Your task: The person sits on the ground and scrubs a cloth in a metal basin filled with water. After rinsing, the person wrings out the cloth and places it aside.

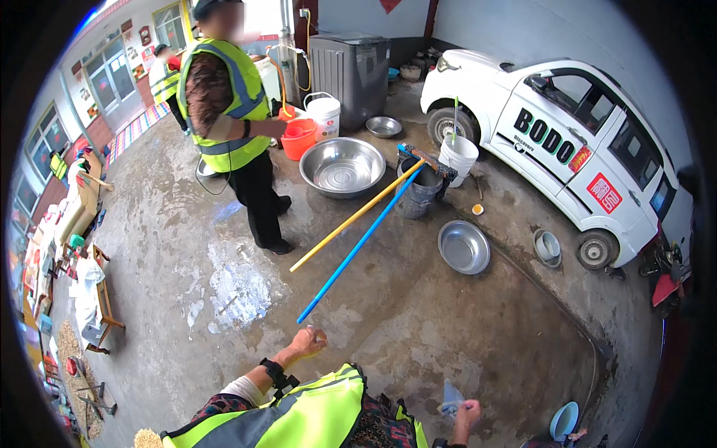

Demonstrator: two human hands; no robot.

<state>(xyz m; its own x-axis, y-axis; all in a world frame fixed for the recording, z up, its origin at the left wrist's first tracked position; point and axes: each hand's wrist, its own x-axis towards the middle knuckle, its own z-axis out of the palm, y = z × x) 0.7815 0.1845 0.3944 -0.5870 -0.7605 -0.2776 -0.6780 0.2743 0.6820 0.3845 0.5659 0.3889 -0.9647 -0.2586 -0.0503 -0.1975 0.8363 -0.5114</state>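
Note:
My left hand (308, 341), wearing a black strap at the wrist, is raised at lower centre, just below the end of a blue pole (358, 246); whether it holds anything is unclear. A translucent, bluish plastic bag (451, 400) is gripped in my right hand (468, 414) at the lower right. The blue pole and a yellow pole (353, 218) lean on a dark grey bucket (414, 201), their heads resting at its rim. A large steel basin (343, 168) stands left of that bucket, and a smaller steel basin (464, 247) lies on the concrete right of it.
A person in a yellow vest (246, 101) stands at upper left beside orange buckets (298, 143) and a lidded white bucket (323, 115). A white bucket (459, 154) stands near a parked white car (538, 129). Wooden furniture (103, 302) lines the left; a light-blue basin (563, 421) is lower right.

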